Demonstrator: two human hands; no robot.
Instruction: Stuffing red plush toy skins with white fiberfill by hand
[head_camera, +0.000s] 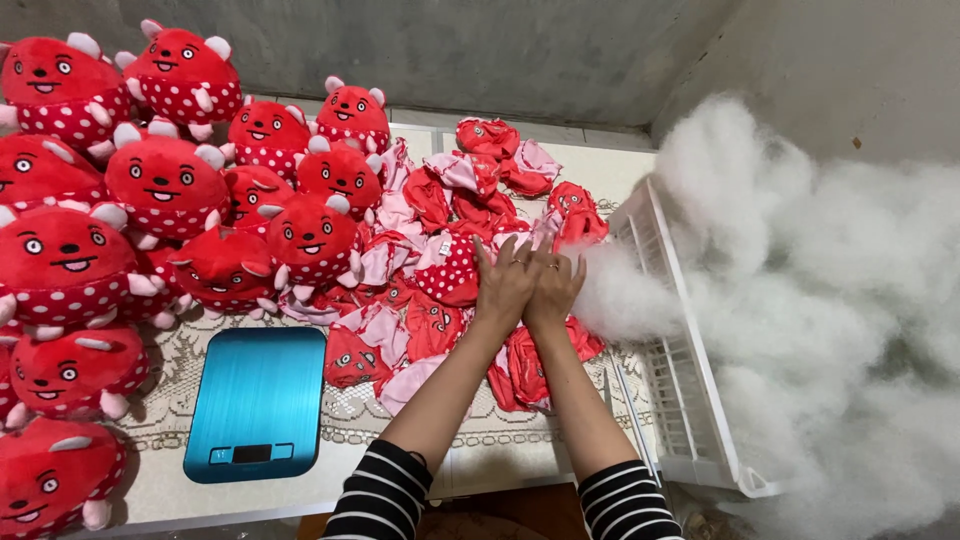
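My left hand (505, 285) lies flat, fingers apart, on a limp red polka-dot toy skin (450, 268) in a pile of unstuffed red and pink skins (440, 215). My right hand (555, 288) is beside it, touching a wad of white fibre stuffing (625, 295) that spills over the rim of a white plastic basket (690, 400). Whether the right fingers pinch the stuffing or the skin cannot be told. Both forearms wear black-and-white striped sleeves.
Several stuffed red plush toys (165, 185) with white ears crowd the left and back of the table. A blue flat kitchen scale (257, 400) lies on a lace cloth at the front left. A big heap of white stuffing (840, 300) fills the right side.
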